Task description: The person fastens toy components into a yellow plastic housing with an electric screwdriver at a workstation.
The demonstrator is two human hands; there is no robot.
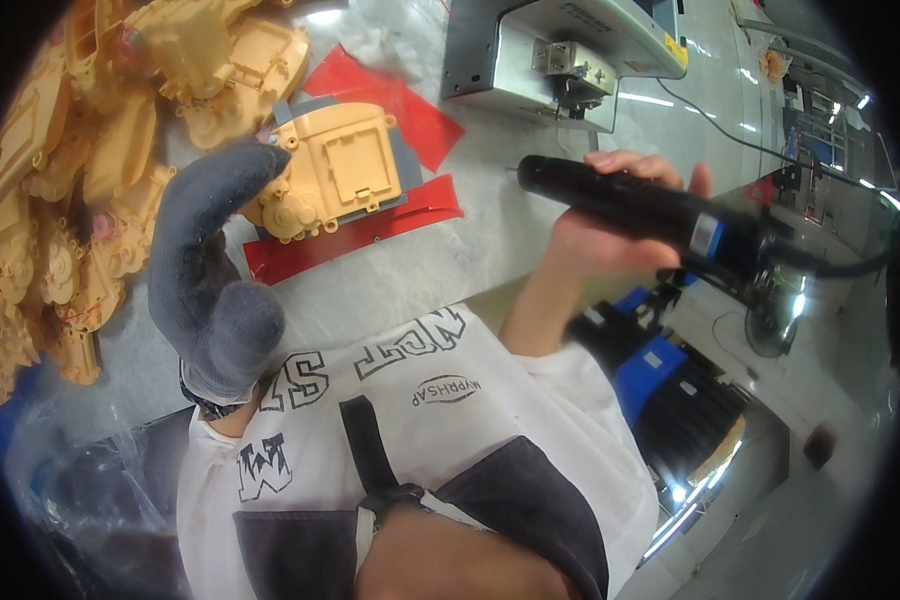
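Observation:
A yellow plastic housing (355,165) with a square recess and round bosses lies face up on a grey block (405,160) on the bench. My left hand (205,240), in a grey knit glove, curves beside it. Its fingertips touch the housing's upper left edge, while the thumb stands well apart, nearer my body. Bare and to the right, my right hand (610,235) grips a black electric screwdriver (620,195). The driver's thin bit points left toward the housing, without touching it. A cable trails from its back end.
Many similar yellow housings (100,130) are heaped at the left. Red strips (370,228) edge the grey block in front and behind. A metal screw feeder (570,70) stands at the back right. Black and blue bins (660,380) are below, at right.

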